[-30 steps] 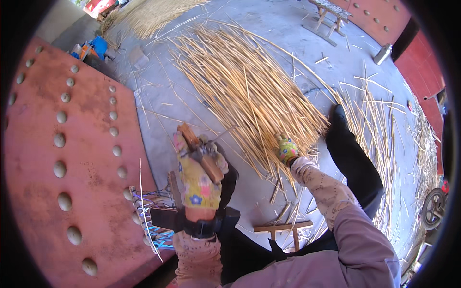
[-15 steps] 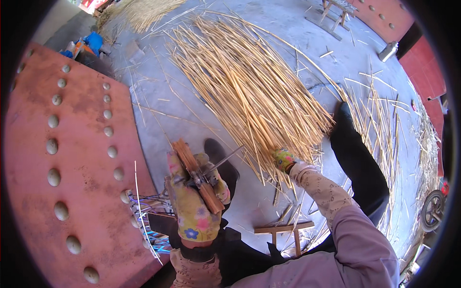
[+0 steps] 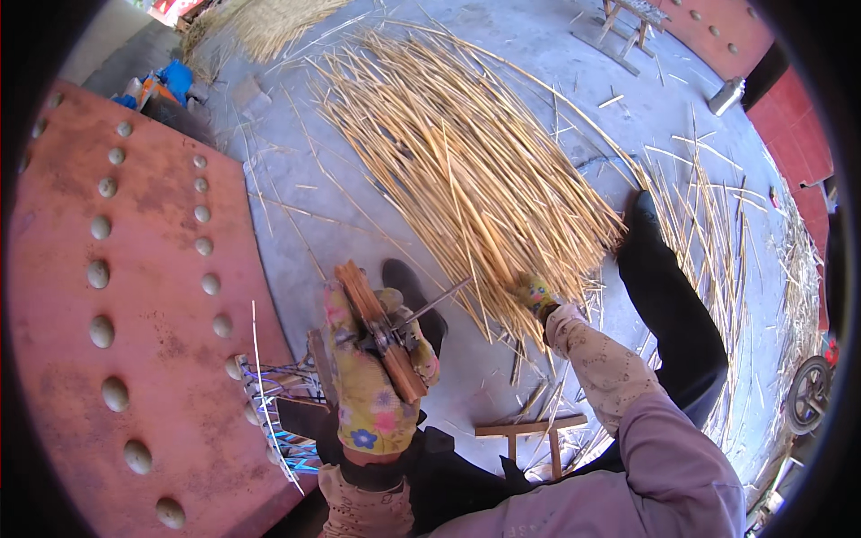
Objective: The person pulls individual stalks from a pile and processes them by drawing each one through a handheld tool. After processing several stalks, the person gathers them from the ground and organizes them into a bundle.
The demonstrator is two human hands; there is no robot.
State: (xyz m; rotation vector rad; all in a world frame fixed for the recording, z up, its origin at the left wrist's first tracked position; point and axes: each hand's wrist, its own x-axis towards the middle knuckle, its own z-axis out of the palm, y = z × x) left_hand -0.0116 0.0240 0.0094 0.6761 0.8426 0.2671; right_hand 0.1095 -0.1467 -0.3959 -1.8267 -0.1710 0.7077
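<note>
Clock positions are read from the centre of view. The pile of stalks (image 3: 448,152) lies on the floor (image 3: 471,381), mainly at 12 to 1 o'clock. The gloved left hand (image 3: 372,390), at 7 o'clock, is clasped around a wooden tool (image 3: 401,369), whose metal rod (image 3: 441,299) points toward 2. The gloved right hand (image 3: 533,294), near 4 o'clock, is at the pile's near end; its fingers are blurred among the stalks, so whether that grip has closed on any cannot be told.

Risks noted: the stalks cross, so pulling a few could drag neighbours; the rod tip, near the pile's edge, could snag ends; the right boot (image 3: 642,220), at the pile's edge, could pin stalks.

Surroundings: a small wooden stand (image 3: 529,426) at 5 o'clock obstructs the way back toward the body; a red studded panel (image 3: 161,296) bounds 9; loose stalks (image 3: 708,269) litter 3.
</note>
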